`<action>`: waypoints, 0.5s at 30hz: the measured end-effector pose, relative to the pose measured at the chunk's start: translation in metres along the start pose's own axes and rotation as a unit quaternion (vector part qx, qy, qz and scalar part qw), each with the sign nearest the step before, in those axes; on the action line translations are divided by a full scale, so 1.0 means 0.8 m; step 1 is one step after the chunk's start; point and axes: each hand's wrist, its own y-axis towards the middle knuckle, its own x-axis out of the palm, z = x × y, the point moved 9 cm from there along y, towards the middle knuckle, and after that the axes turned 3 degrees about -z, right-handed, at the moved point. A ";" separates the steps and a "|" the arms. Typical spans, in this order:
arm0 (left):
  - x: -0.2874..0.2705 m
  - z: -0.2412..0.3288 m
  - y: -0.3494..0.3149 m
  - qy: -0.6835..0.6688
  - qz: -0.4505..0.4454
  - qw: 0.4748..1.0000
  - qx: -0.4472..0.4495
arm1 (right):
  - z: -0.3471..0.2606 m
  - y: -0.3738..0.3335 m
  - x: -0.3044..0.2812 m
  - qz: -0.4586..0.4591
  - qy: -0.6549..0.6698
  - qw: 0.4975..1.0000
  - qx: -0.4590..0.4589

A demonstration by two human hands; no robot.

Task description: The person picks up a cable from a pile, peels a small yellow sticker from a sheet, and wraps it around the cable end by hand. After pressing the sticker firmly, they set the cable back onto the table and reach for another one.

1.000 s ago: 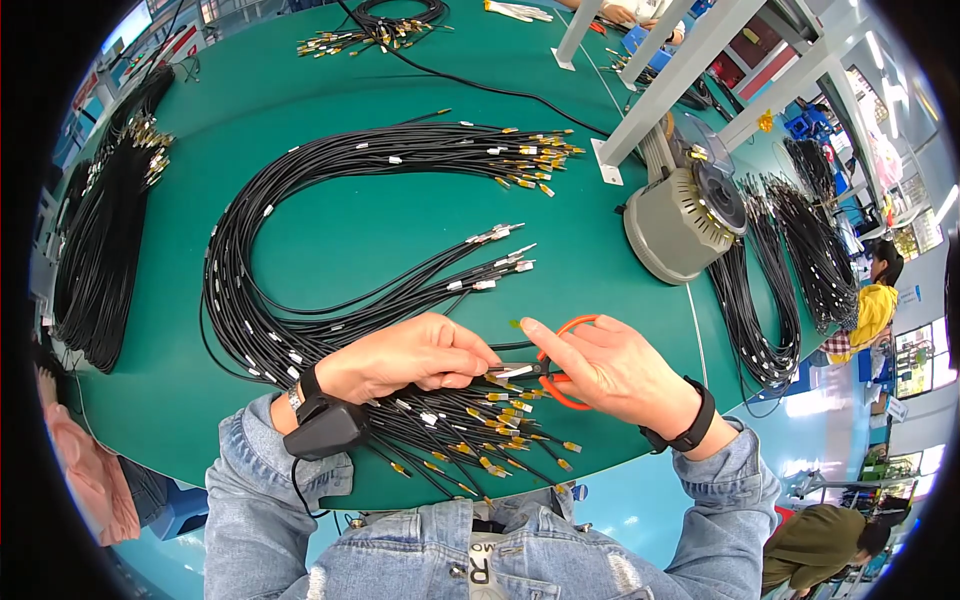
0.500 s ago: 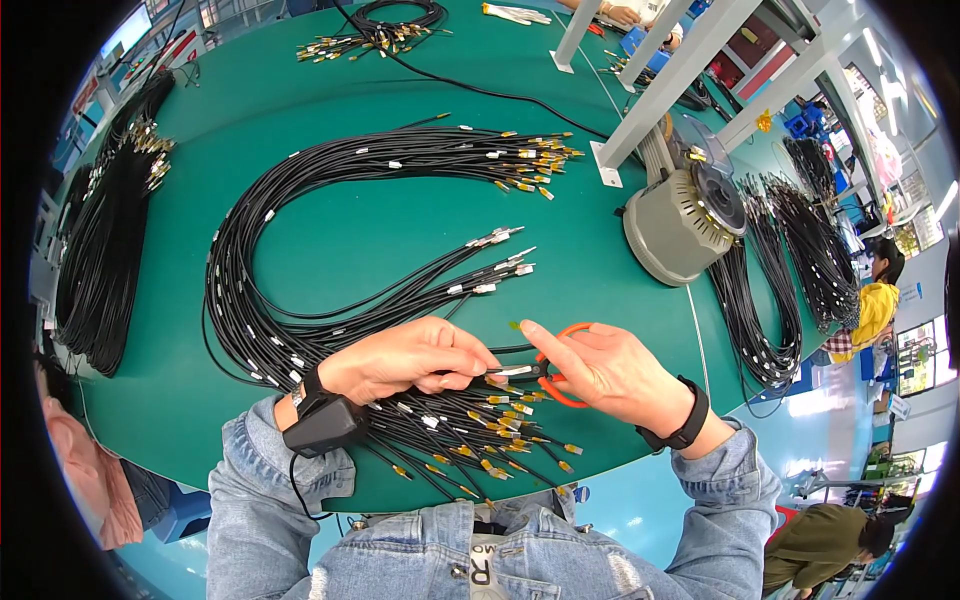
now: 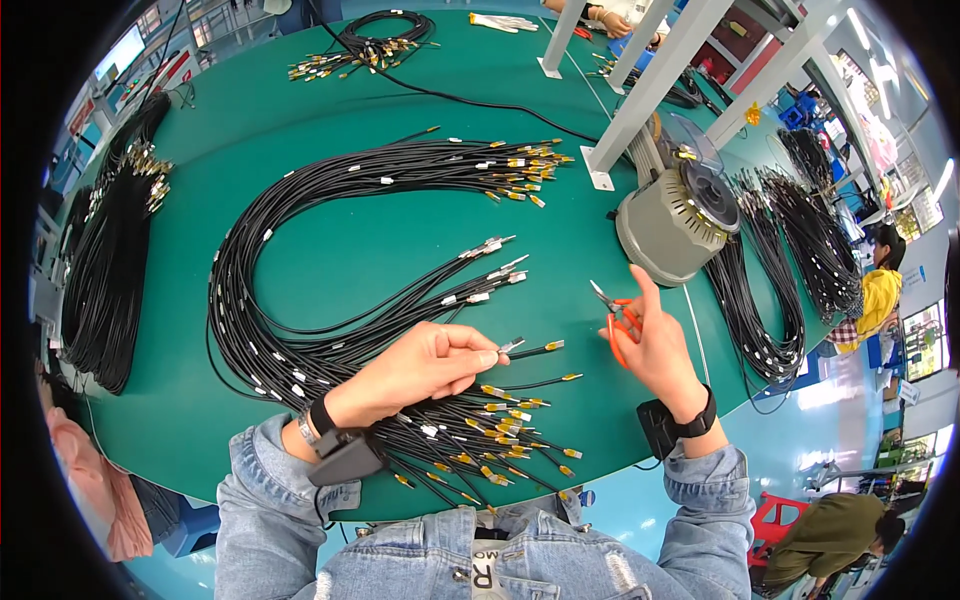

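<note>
My left hand [image 3: 430,362] pinches a black cable close to its silvery-white end [image 3: 512,346], which sticks out past the thumb. To the right, orange-handled scissors [image 3: 618,345] hang in my right hand [image 3: 655,350]; the handle loop is around my fingers, the index finger points up, and the small metal blades face away from me. A large bundle of black cables [image 3: 235,270] curves in a U on the table, with white labels along it. Yellow-tipped cable ends [image 3: 510,430] fan out below my left hand. Another group with white-tipped ends [image 3: 490,275] lies just beyond it.
On the green table [image 3: 400,250] stands a round grey machine [image 3: 665,230] by a metal post [image 3: 640,100]. More black cables hang at the left [image 3: 105,270] and right [image 3: 760,310]. A coiled bundle [image 3: 370,45] and white gloves [image 3: 503,22] lie at the far side, near another person's hands.
My right hand has moved right and up with the scissors, away from the cable end that my left hand pinches. The left hand has shifted slightly right.
</note>
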 end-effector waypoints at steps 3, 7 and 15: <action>-0.008 0.010 0.001 0.109 0.067 0.990 0.066 | 0.029 -0.007 -0.011 0.035 -0.070 0.997 0.015; -0.009 0.027 -0.003 0.246 0.167 0.939 0.170 | 0.036 -0.014 -0.015 0.034 -0.181 0.983 0.018; -0.001 0.047 -0.023 0.368 0.286 0.836 0.290 | -0.058 -0.043 0.030 0.087 0.494 0.860 0.095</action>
